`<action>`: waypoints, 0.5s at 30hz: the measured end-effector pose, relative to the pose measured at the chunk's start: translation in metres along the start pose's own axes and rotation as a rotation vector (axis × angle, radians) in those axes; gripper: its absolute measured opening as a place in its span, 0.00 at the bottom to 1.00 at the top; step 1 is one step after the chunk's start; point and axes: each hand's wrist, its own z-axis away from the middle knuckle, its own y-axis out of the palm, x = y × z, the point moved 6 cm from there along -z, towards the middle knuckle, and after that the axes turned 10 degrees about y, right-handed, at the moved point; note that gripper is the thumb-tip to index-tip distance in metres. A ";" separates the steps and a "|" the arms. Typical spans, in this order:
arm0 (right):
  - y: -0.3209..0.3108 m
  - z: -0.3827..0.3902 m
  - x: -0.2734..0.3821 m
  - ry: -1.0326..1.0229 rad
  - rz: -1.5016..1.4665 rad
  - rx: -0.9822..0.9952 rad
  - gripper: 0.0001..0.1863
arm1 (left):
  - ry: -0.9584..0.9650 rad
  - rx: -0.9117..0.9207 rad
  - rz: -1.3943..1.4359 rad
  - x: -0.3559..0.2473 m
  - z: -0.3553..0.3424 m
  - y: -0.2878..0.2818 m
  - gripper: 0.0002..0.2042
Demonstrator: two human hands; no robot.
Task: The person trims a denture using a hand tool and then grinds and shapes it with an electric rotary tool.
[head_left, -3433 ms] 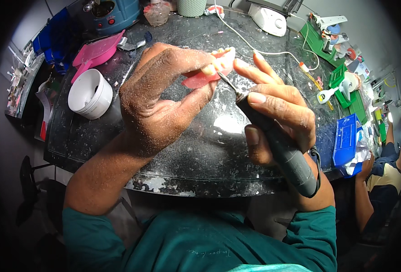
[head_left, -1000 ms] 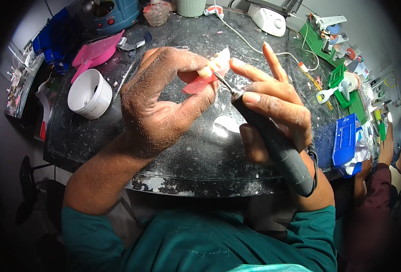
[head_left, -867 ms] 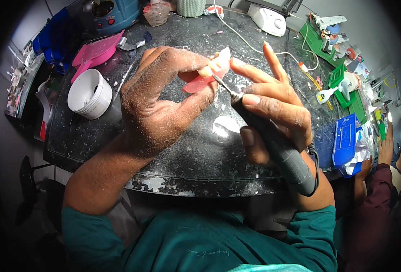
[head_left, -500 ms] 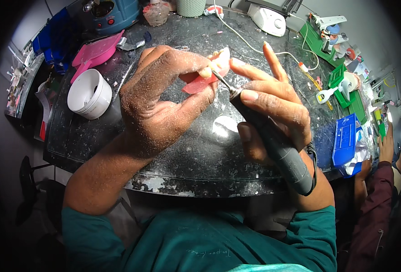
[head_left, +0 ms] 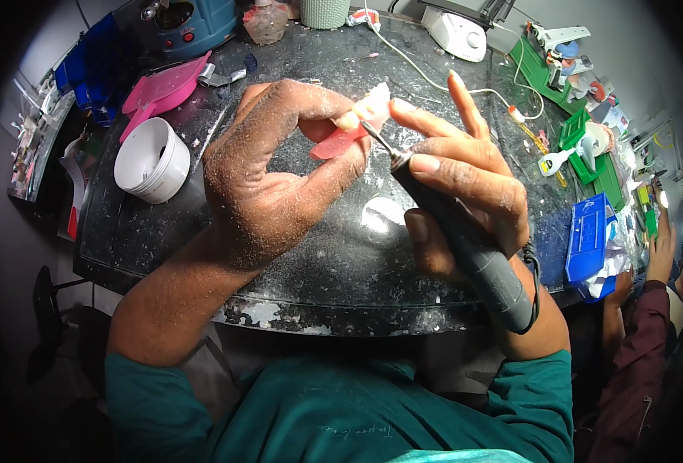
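A pink denture (head_left: 340, 143) with pale teeth is pinched between the thumb and forefinger of my left hand (head_left: 260, 177). Fine dust coats that hand and wrist. My right hand (head_left: 473, 185) is wrapped round a black rotary handpiece (head_left: 476, 258), its index finger and thumb near the front end and another finger raised. The handpiece's thin metal bur (head_left: 375, 134) points up and left, its tip at the denture beside the teeth. Whether the tip touches the surface or sits just off it, I cannot tell. My left fingers hide part of the denture.
On the dusty black table (head_left: 311, 270), a white tub (head_left: 152, 162) and a pink dustpan (head_left: 164, 89) stand left. A white control box (head_left: 455, 35) with a cable is at the back. Blue tray (head_left: 588, 239) and green trays (head_left: 577, 131) lie right; a co-worker's arm (head_left: 639, 324) shows beyond.
The denture has turned slightly in my left fingers, showing its teeth more. My right hand and the handpiece have barely moved. The co-worker's hand at the far right has shifted a little.
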 end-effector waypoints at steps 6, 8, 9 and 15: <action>-0.001 0.000 0.000 0.023 -0.016 0.003 0.17 | -0.170 -0.135 0.065 0.001 -0.001 0.000 0.11; 0.002 0.001 0.000 0.007 -0.014 0.004 0.18 | -0.190 -0.144 0.085 0.002 0.001 0.000 0.11; 0.002 0.001 0.001 -0.008 -0.005 0.004 0.18 | -0.190 -0.144 0.086 0.002 0.000 0.001 0.11; 0.003 0.000 0.004 0.017 0.049 0.015 0.20 | -0.181 -0.130 0.083 0.002 0.001 0.002 0.10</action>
